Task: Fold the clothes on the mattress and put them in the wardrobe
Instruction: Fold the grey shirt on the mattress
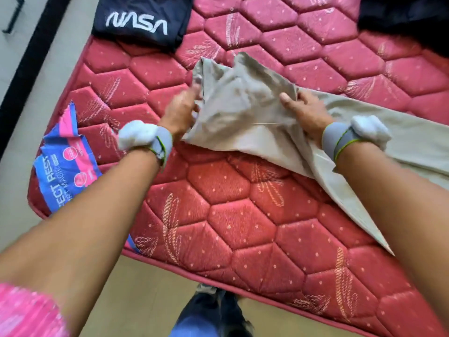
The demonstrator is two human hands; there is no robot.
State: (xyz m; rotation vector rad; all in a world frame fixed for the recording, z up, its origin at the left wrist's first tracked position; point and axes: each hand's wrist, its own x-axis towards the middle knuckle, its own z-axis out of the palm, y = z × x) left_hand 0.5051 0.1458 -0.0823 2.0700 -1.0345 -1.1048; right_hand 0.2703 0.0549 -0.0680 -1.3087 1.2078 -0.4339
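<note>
Left hand (181, 110): fingers curled into the bunched near-left edge of the beige garment (245, 100), pinching it; motion blur hides the exact finger placement. Right hand (305, 113): thumb on top, fingers tucked under a raised fold of the same cloth, gripping it. The garment's lifted end is crumpled between the two hands, while the rest trails flat to the right across the red mattress (243, 215). Risk: with the cloth bunched, the fold may trap creases or land skewed; the trailing part may drag and twist if lifted unevenly. The blurred left grip looks shallow, so the edge could slip out. A folded dark NASA shirt (141, 20) lies well apart at the far-left corner; another dark garment (408, 18) lies far right.
</note>
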